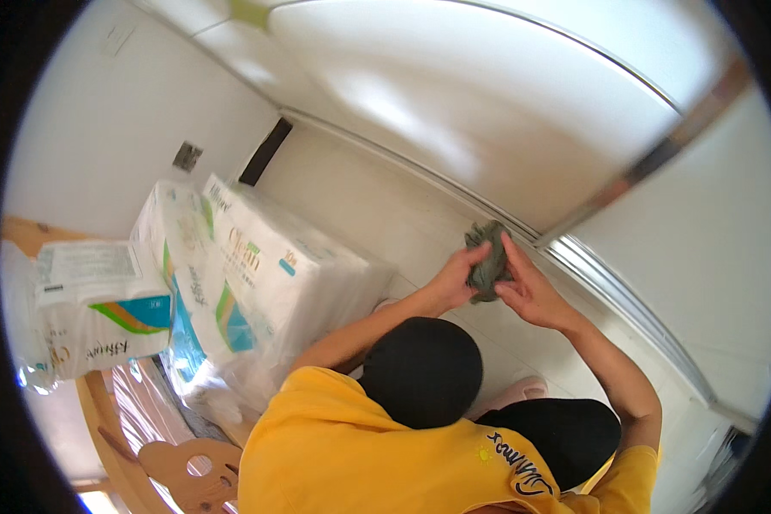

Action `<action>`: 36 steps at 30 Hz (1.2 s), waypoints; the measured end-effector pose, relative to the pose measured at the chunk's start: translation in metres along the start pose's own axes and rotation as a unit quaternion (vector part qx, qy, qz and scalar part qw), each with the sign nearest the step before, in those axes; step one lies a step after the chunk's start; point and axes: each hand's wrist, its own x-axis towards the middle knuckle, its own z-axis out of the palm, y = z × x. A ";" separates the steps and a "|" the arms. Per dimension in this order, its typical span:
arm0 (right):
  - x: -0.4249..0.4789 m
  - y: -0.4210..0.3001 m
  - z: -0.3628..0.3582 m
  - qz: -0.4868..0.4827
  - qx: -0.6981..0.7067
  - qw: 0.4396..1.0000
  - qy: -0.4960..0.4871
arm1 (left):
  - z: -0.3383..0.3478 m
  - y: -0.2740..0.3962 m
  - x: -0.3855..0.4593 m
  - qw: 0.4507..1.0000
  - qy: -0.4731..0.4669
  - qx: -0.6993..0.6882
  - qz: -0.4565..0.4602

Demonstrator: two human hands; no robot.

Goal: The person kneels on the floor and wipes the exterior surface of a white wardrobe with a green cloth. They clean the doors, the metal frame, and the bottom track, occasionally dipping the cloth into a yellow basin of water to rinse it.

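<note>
A crumpled dark green cloth [488, 270] is bunched up between my two hands, above the pale tiled floor near a sliding-door track. My left hand [456, 276] grips its one side, with the thumb laid over the folds. From the other side my right hand [532, 292] presses on the cloth, its fingers stretched along the edge and the thumb beneath. Both knees, in black, are bent up below my forearms.
White sliding door panels [450, 96] stand beyond the metal floor track [629, 315]. Large plastic-wrapped tissue packs [263, 276] are stacked on the left, by a white wall with a socket plate [187, 157]. Wooden furniture with a bear-shaped panel [189, 469] is at lower left.
</note>
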 end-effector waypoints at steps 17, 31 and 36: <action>0.174 -0.115 0.000 -0.319 -0.665 0.661 0.139 | -0.215 0.391 0.107 0.623 0.716 -0.007 0.315; 0.177 -0.107 0.001 -0.323 -0.762 0.558 0.067 | -0.445 0.539 0.112 0.504 0.675 0.324 0.431; 0.169 -0.102 0.000 -0.298 -0.774 0.555 0.065 | -0.446 0.538 0.113 0.532 0.637 0.471 0.299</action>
